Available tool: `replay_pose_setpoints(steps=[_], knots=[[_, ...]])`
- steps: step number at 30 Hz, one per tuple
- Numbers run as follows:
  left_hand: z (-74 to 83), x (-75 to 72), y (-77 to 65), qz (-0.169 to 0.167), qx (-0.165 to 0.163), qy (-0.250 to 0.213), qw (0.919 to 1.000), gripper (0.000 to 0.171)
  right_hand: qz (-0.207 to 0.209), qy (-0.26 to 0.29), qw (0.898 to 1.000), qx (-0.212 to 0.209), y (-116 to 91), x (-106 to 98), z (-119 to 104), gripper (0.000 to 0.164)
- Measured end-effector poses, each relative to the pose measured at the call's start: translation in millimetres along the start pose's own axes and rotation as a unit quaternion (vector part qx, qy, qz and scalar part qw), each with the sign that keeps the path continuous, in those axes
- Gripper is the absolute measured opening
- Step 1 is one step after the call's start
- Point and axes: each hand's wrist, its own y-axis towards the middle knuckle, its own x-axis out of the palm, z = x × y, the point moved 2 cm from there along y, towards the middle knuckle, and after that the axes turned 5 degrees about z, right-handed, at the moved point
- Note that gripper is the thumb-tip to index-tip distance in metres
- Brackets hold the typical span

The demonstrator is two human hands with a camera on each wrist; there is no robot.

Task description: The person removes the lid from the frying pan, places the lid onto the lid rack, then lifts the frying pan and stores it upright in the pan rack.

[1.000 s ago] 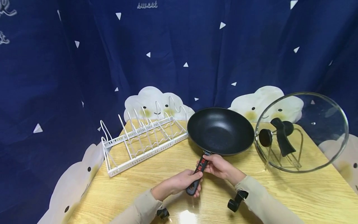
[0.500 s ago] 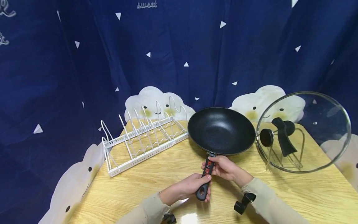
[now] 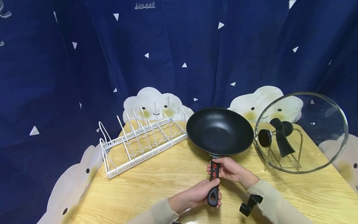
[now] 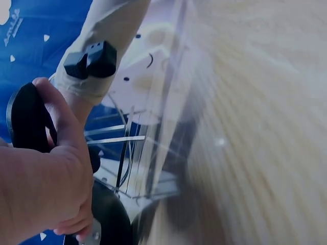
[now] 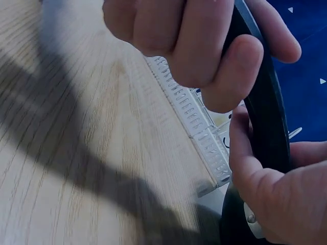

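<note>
A black wok (image 3: 220, 132) is at the middle of the table in the head view, its inside facing up. Its black handle (image 3: 214, 177), with red lettering, points toward me. My left hand (image 3: 199, 191) grips the handle near its holed end, thumb on top. Closer to the bowl, my right hand (image 3: 230, 169) holds the same handle, thumb on top and fingers curled underneath. In the right wrist view both hands wrap the handle (image 5: 268, 117), and the left wrist view has my left hand (image 4: 46, 189) large at the left. Whether the wok touches the table cannot be told.
A white wire pan rack (image 3: 139, 158) stands left of the wok, its upright dividers close to the rim. To the right, a large glass lid (image 3: 321, 137) leans upright in a small wire stand (image 3: 300, 149). The wooden table (image 3: 151, 193) backs onto a blue curtain (image 3: 167, 40).
The wok's handle has swung to the right, from slanting left to pointing almost straight at me. Both hands moved right with it. The bowl stays at nearly the same spot.
</note>
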Motion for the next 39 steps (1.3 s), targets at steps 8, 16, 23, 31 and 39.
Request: replay_pose_setpoints(steps=[8,16,23,31,39], knots=[[-3.1,11.9,9.3,-0.028,-0.022,-0.033,0.9988,0.029,-0.055,0.029,0.998,0.025,-6.7,-8.4,-8.1,0.025],[-6.9,21.5,15.4,-0.063,-0.031,-0.078,0.9945,0.027,-0.092,0.095,0.989,0.062,-10.7,-14.7,-11.0,0.023],[-9.2,27.5,17.8,-0.078,-0.037,-0.102,0.9911,0.026,-0.076,0.074,0.993,0.060,-11.2,-15.2,-11.7,0.018],[-15.3,33.7,22.5,-0.048,-0.056,-0.143,0.9870,0.021,-0.040,0.034,0.998,0.041,-6.9,-14.3,-4.9,0.024],[-19.4,35.5,29.3,-0.025,-0.065,-0.202,0.9768,0.018,-0.091,0.095,0.991,0.025,-3.5,-13.6,-4.9,0.025]])
